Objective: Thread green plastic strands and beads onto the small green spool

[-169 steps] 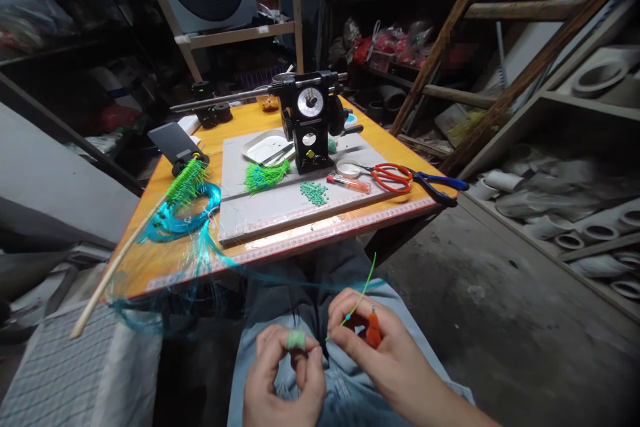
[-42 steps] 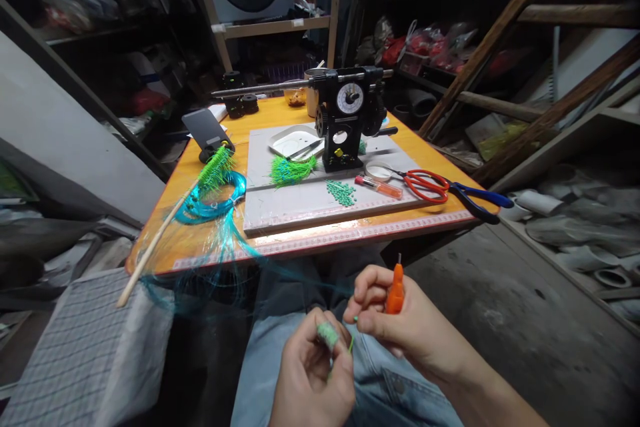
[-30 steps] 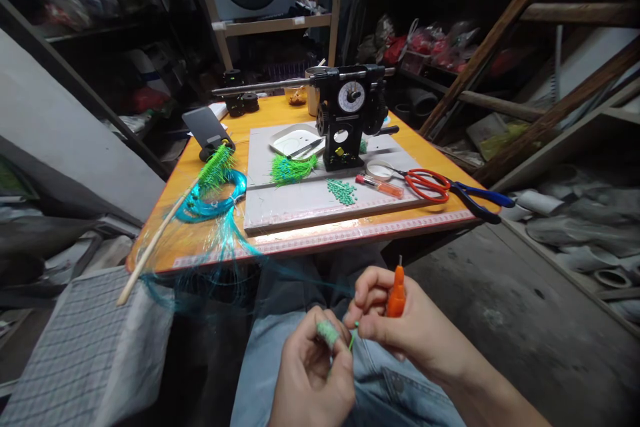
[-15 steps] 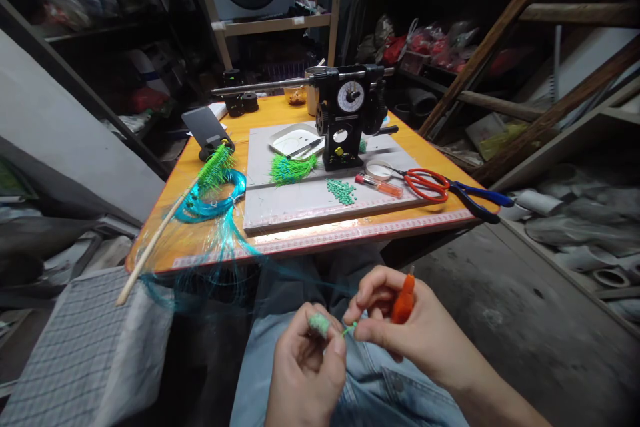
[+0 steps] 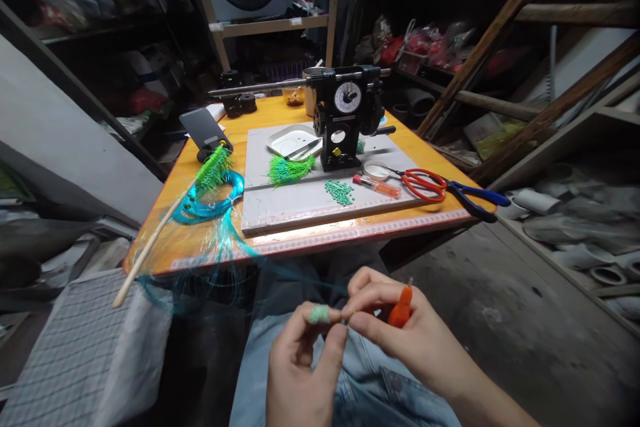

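Note:
Above my lap, my left hand has its thumb and index finger brought together at a tiny green piece, mostly hidden. Pale green wrap covers part of that index finger. My right hand meets the left fingertips, its thumb and index finger pinching at the same spot. Tucked in the right palm is a small orange tool with a thin metal tip pointing up. Thin teal strands run from the table's coil of teal filament toward my hands.
On the grey board stand a black hand-cranked winder, green beads, a bundle of green strands and a white dish. Red-handled scissors and blue pliers lie right. A wooden stick overhangs the left edge.
My fingertips have come closer together, and the green piece that showed between them is now mostly covered. The orange tool stays in my right palm.

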Demonstrator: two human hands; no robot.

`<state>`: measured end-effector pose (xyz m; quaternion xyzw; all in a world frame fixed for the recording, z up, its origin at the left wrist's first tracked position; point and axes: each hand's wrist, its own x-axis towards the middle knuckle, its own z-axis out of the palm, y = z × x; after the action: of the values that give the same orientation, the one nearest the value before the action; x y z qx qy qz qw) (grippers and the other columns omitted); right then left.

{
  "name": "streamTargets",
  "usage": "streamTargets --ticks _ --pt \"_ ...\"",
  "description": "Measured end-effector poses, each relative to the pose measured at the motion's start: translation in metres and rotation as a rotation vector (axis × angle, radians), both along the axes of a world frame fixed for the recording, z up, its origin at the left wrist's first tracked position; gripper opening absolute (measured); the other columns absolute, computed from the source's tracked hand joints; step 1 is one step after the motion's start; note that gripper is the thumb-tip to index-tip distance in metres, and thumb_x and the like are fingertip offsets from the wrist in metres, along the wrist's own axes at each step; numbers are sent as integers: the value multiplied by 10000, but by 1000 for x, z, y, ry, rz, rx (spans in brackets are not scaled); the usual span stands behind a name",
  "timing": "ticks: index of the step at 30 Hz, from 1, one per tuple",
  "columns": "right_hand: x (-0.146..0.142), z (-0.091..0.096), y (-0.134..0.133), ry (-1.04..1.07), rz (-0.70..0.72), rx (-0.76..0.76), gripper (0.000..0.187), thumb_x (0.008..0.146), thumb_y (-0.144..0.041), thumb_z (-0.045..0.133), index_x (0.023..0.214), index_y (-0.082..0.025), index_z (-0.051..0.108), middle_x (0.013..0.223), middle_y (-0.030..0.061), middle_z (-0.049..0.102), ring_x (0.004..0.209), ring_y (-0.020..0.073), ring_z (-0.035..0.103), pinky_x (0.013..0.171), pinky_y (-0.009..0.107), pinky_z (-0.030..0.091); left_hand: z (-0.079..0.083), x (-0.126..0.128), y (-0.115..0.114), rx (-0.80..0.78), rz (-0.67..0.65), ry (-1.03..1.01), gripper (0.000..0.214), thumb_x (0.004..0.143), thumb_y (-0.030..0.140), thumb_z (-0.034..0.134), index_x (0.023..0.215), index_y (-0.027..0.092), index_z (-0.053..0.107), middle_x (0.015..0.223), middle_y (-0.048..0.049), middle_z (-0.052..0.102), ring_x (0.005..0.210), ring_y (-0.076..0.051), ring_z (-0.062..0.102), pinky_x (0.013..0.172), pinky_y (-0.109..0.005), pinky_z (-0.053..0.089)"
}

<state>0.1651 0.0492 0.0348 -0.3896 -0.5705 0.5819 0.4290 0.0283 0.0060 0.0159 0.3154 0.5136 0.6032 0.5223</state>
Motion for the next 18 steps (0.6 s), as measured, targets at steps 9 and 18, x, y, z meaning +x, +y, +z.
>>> streamTargets --ticks 9,18 --pt "9 -6 -9 498 153 -362 134 830 -306 688 790 -186 644 757 -9 542 530 88 585 308 114 439 -4 -10 5 169 -17 219 177 741 87 683 747 251 747 732 20 659 699 -106 630 650 -147 488" --pt "3 -2 -9 198 90 -371 310 764 -327 770 935 -181 557 699 -46 566 491 15 432 404 76 361 8 -11 7 -12 -1 -178 175 649 226 831 817 228 781 712 7 687 592 -82 635 607 -153 520"
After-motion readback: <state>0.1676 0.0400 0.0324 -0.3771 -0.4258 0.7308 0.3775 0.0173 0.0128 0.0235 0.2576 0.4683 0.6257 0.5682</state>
